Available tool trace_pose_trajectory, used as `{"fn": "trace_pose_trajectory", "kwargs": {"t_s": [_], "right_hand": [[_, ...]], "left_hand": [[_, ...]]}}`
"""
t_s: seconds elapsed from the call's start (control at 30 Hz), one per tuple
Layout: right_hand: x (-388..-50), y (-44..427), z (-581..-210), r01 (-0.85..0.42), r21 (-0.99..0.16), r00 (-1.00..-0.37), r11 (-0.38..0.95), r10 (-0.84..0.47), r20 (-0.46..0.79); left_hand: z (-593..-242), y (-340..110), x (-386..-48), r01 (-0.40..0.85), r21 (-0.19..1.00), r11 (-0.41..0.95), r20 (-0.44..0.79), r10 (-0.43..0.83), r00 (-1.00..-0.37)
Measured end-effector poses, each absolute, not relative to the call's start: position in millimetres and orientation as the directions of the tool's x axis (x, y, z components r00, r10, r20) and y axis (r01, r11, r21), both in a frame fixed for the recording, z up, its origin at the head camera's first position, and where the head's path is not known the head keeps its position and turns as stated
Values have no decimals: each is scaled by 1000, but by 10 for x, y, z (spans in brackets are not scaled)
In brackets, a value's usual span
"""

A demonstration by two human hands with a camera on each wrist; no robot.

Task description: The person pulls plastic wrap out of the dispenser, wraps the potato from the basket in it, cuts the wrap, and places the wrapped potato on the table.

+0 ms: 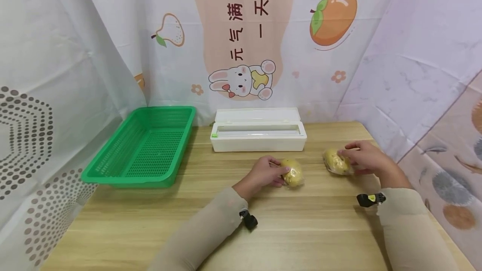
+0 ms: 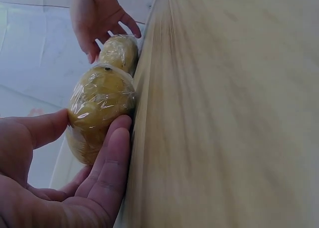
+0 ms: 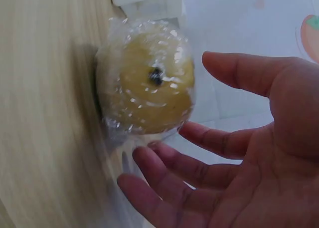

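Note:
Two round yellow fruits that look like pears, each wrapped in clear plastic film, sit on the wooden table. My left hand (image 1: 264, 172) holds the left pear (image 1: 293, 172) between thumb and fingers; in the left wrist view the thumb presses one side of this pear (image 2: 99, 101) and the fingers lie along its underside. Beside the right pear (image 1: 336, 161) is my right hand (image 1: 367, 158), fingers spread. The right wrist view shows a gap between the right thumb and this pear (image 3: 149, 78), whose dark end spot faces the camera; the index fingertip is close to its lower edge.
A white box (image 1: 259, 144) with its lid raised, a roll visible inside, stands at the back of the table (image 1: 301, 229). To the left is a green perforated basket (image 1: 178, 154). A printed curtain (image 1: 173, 74) hangs behind and along both sides.

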State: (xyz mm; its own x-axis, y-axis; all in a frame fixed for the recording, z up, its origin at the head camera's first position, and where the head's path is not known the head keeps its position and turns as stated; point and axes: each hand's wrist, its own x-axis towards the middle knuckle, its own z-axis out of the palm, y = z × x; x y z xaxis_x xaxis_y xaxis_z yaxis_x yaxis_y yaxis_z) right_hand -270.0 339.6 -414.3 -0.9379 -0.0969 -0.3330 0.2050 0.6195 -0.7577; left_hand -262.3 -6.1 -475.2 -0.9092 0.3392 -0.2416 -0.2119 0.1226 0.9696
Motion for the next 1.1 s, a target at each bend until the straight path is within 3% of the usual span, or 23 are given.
{"fn": "trace_pose_trajectory", "kwargs": {"t_s": [0.53, 1.1], "right_hand": [[-2725, 3431, -4230, 231, -819, -928, 526, -134, -348], [-2742, 3588, -4252, 247, -809, -933, 534, -95, -347]], "left_hand": [[-4707, 548, -2775, -221, 960, 175, -259, 243, -935], [-4632, 995, -2814, -249, 954, 167, -276, 171, -946]]}}
